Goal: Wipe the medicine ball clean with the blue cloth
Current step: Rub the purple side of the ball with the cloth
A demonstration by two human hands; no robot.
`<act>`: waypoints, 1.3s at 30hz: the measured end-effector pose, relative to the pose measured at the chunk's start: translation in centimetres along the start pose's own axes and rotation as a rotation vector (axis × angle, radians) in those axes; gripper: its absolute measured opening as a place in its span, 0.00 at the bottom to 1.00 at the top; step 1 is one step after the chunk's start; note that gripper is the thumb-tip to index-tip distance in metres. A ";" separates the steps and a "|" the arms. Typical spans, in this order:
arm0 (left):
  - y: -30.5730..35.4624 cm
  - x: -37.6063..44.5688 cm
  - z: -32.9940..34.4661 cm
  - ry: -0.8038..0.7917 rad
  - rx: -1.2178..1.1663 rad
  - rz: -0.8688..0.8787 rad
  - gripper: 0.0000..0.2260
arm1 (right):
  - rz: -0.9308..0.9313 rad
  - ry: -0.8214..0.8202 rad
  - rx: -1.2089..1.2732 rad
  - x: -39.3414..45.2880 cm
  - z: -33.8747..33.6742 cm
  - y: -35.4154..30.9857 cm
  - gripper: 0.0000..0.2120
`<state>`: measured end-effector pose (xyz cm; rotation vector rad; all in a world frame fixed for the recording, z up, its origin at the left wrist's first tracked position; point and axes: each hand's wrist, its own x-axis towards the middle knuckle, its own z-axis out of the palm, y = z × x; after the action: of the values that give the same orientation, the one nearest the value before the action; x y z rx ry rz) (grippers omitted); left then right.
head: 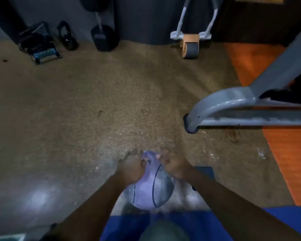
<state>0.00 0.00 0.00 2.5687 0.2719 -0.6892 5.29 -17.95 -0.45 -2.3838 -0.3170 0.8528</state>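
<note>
Risk: round pale-lilac medicine ball with dark seam lines (151, 186) could roll off on the dusty brown floor (94, 105), since neither hand pins it firmly. Ball sits on floor just ahead of the knees. Left hand (131, 166) on its top left, fingers spread, fairly straight. Right hand (174, 165) on top right, fingers curled; grip unclear. Blue cloth not clearly identifiable.

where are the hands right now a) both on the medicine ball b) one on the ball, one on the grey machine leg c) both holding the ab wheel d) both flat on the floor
a: the left hand and right hand both rest on top of the medicine ball, one to each side.
</note>
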 end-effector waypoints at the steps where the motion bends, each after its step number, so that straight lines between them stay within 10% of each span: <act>1: -0.3 0.6 1.6 0.060 0.015 -0.002 0.22 | -0.028 0.010 -0.033 0.6 1.5 1.0 0.27; 9: -1.8 1.6 9.9 0.501 -0.180 0.088 0.31 | -0.166 0.245 0.137 0.4 7.8 4.6 0.26; 17: -1.5 1.9 8.6 0.499 -0.227 0.112 0.28 | -0.149 0.345 0.375 1.3 5.5 7.1 0.21; 24: 0.7 2.9 7.7 0.451 -0.117 0.178 0.35 | 0.403 0.377 0.062 1.6 3.6 21.0 0.38; 28: 0.5 3.1 8.1 0.452 -0.102 0.139 0.22 | 0.653 0.312 0.006 2.4 6.0 24.7 0.54; 39: -0.3 4.0 7.9 0.530 -0.246 0.131 0.21 | 0.493 0.669 -0.403 2.5 12.3 26.0 0.37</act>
<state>-0.01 -3.33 -8.25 2.4561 0.3283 0.0825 0.00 -32.41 -24.89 -3.0116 0.4196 0.1336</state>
